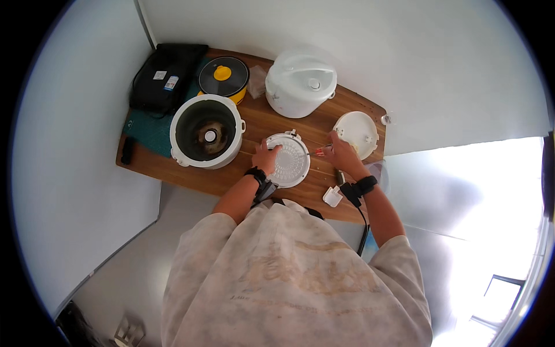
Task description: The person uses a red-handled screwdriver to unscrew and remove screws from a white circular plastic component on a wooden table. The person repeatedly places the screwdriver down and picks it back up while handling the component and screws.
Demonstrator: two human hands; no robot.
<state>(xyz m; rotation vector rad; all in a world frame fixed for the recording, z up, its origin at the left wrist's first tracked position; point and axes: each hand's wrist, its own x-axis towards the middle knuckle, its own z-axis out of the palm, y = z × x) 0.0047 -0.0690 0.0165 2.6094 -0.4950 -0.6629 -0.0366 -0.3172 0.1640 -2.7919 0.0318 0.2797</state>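
A round white rice cooker lid (291,163) with a patterned metal-grey inner face lies on the wooden table in front of me. My left hand (266,157) grips its left rim, with fingers reaching onto the inner face. In my right hand (337,151) is a thin screwdriver (317,153) with red on its handle. Its shaft points left, to the lid's right edge; whether the tip touches is too small to tell. Just beyond that hand rests a round white cover (358,133), partly hidden by the hand.
To the left stands an open white rice cooker body (207,132); behind it are a yellow pot with a dark lid (224,77) and a black bag (167,80) on a green mat (149,134). A white cooker (300,82) stands at the back. A small white part (332,196) lies near the front edge.
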